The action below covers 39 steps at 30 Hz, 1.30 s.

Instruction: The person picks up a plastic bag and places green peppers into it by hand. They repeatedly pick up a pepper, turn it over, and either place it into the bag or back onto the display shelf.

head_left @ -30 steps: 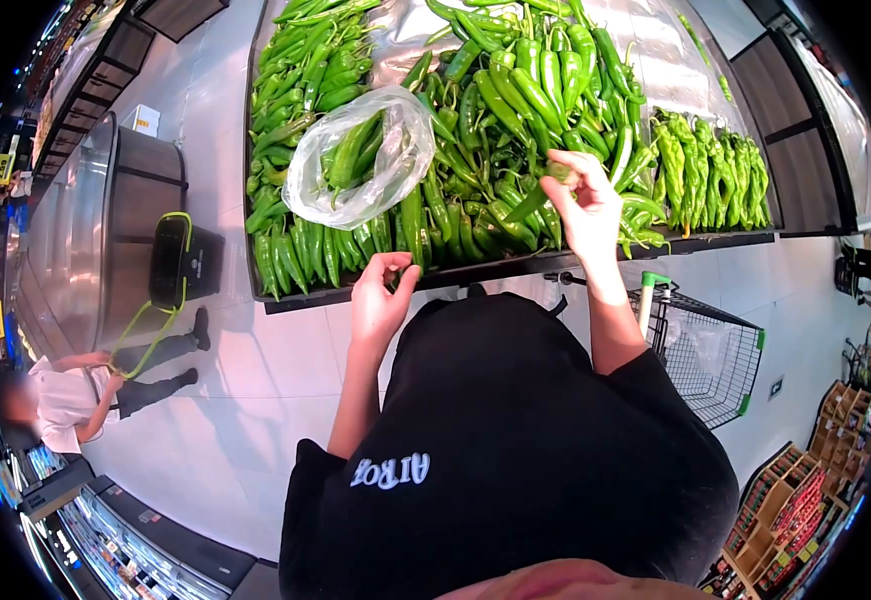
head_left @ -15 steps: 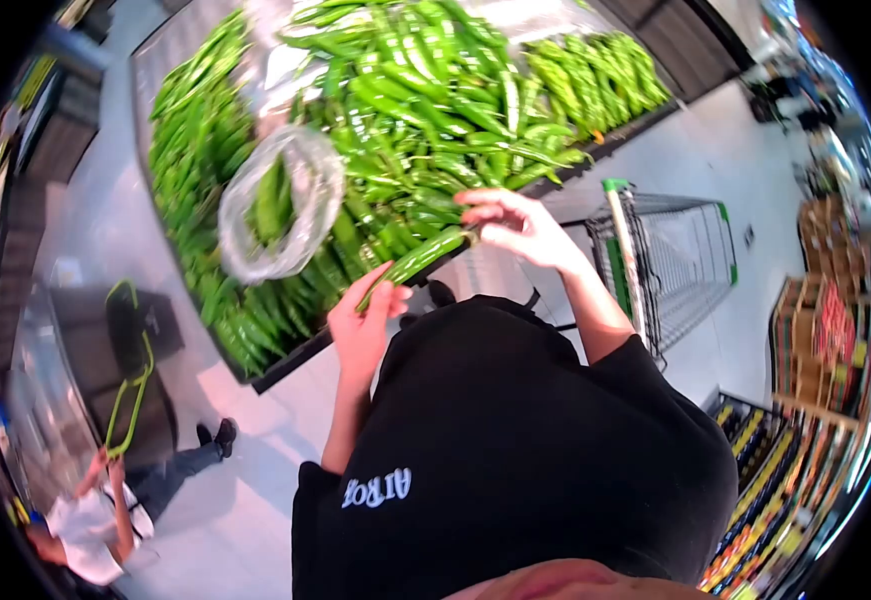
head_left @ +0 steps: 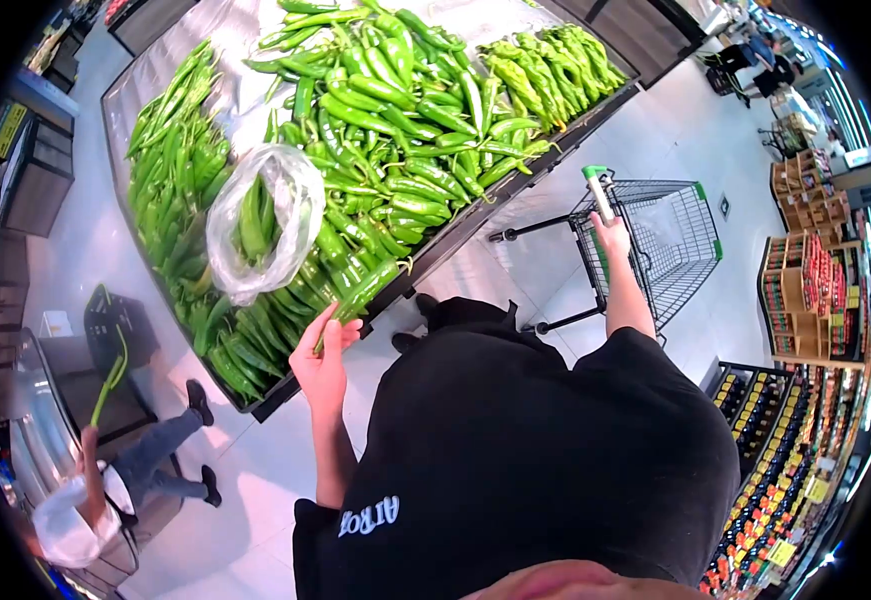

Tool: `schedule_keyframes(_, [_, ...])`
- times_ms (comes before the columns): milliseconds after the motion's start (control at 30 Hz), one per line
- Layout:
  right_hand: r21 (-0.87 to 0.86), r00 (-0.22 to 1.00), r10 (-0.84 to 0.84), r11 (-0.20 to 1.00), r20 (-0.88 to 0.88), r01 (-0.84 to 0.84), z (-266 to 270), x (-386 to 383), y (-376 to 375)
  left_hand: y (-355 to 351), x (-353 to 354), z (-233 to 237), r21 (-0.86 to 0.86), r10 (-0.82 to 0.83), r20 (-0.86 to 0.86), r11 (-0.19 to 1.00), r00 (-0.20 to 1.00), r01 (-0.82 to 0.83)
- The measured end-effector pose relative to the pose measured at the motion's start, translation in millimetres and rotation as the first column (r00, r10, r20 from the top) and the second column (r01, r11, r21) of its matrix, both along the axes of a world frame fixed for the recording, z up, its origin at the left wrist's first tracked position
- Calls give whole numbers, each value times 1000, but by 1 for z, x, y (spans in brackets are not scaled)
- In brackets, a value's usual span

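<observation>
Facing the person, pepper display [head_left: 545, 168]: a long bin heaped with green peppers, lying ahead of both hands; its rim runs just beyond the left fingertips.
Shopping cart [head_left: 670, 240]: wire basket standing ahead of the right hand, well apart from the left hand.
Plastic bag [head_left: 260, 225]: clear, with several peppers inside, resting on the heap ahead of the left hand and to its left, near it but not touched; well apart from the right hand.
Left hand [head_left: 323, 362]: raised at the bin's rim, fingers pinched round the near end of one pepper.
Right hand [head_left: 610, 235]: closed round the cart handle [head_left: 600, 195].
Held pepper [head_left: 360, 297]: long and green; its long axis runs from the left fingers ahead and to the right, the far end lying over the rim among the other peppers.
Nearer hand: the left, both to the held pepper and to the bag.
</observation>
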State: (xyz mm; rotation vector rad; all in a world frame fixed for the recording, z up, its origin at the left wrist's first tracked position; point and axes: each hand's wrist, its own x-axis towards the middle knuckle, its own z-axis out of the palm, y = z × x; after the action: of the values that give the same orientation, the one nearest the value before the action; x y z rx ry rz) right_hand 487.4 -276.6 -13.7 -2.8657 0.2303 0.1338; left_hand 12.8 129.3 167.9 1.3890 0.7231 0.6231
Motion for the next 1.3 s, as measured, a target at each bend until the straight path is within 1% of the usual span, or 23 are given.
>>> schedule_keyframes(133, [25, 999, -20, 999, 39, 19, 7, -34, 5, -1, -12, 0, -33, 30, -13, 999, 999, -30])
schedule_keyframes(233, [-8, 996, -61, 998, -70, 61, 2, -42, 10, -3, -13, 7, -43, 41, -26, 998, 999, -42])
schedule_keyframes(333, [-23, 992, 92, 995, -81, -94, 23, -59, 51, -3, -7, 6, -72, 64, -2, 995, 998, -64])
schedule_keyframes(400, [-183, 960, 279, 945, 23, -271, 19, -52, 74, -1, -2, 5, -60, 63, 0, 996, 998, -63])
schedule_keyframes(433, [-304, 904, 422, 872, 69, -384, 15, -40, 100, 2, 1, 11, -56, 81, -15, 995, 997, -82])
schedule_keyframes(467, [-382, 893, 448, 820, -33, -425, 13, -30, 108, 3, 7, 15, -63, 69, -21, 996, 997, -70])
schedule_keyframes(533, [-354, 856, 507, 785, -101, -507, 10, -21, 116, 4, 12, 18, -46, 88, 6, 995, 996, -87])
schedule_keyframes(567, [-359, 820, 533, 738, -208, -571, 18, -16, 119, 5, 16, 20, -43, 105, 16, 994, 994, -104])
schedule_keyframes(600, [-309, 793, 469, 744, -388, -592, 42, -15, 132, 5, 19, 20, -44, 123, 28, 992, 992, -121])
schedule_keyframes(667, [-341, 722, 439, 670, -535, -659, 77, -17, 156, 6, 24, 18, -43, 140, 28, 989, 990, -139])
schedule_keyframes(767, [-326, 597, 609, 505, -522, -799, 67, 7, 176, 7, 36, 17, -52, 162, 46, 986, 986, -159])
schedule_keyframes(800, [-290, 589, 612, 522, -527, -802, 80, 1, 206, 7, 40, 17, -37, 166, 38, 986, 985, -165])
schedule_keyframes(833, [-192, 586, 714, 559, -384, -807, 120, -30, 239, 6, 44, 18, -22, 169, 28, 985, 985, -169])
schedule_keyframes(867, [117, 436, 864, 475, -252, -872, 139, -43, 262, 5, 50, 21, -17, 174, 11, 985, 985, -174])
schedule_keyframes(900, [324, 311, 950, 290, 15, -901, 152, -61, 281, 3, 57, 26, -9, 178, -6, 984, 984, -178])
schedule_keyframes(933, [465, 198, 962, 91, 187, -880, 170, -79, 302, 2, 64, 28, -1, 179, -23, 984, 984, -179])
schedule_keyframes(967, [633, 159, 952, -43, 260, -773, 183, -96, 318, 3, 69, 26, 1, 170, -17, 985, 985, -170])
schedule_keyframes(1000, [713, 121, 910, -223, 398, -665, 192, -113, 331, 2, 74, 28, 4, 168, -27, 986, 985, -168])
schedule_keyframes(1067, [696, -20, 899, -352, 437, -626, 235, -142, 345, 4, 84, 34, 15, 155, -41, 988, 987, -154])
schedule_keyframes(1133, [628, -108, 844, -470, 526, -620, 233, -156, 356, 7, 87, 35, 11, 188, -7, 982, 982, -188])
schedule_keyframes(1200, [654, -92, 823, -508, 560, -561, 226, -158, 368, 13, 85, 36, 12, 241, 24, 970, 970, -242])
schedule_keyframes(1233, [666, -86, 815, -525, 573, -530, 225, -159, 374, 18, 81, 36, -44, 252, 52, 967, 966, -250])
schedule_keyframes(1300, [714, -17, 826, -498, 564, -493, 228, -159, 381, 22, 81, 40, -11, 269, 71, 963, 961, -269])
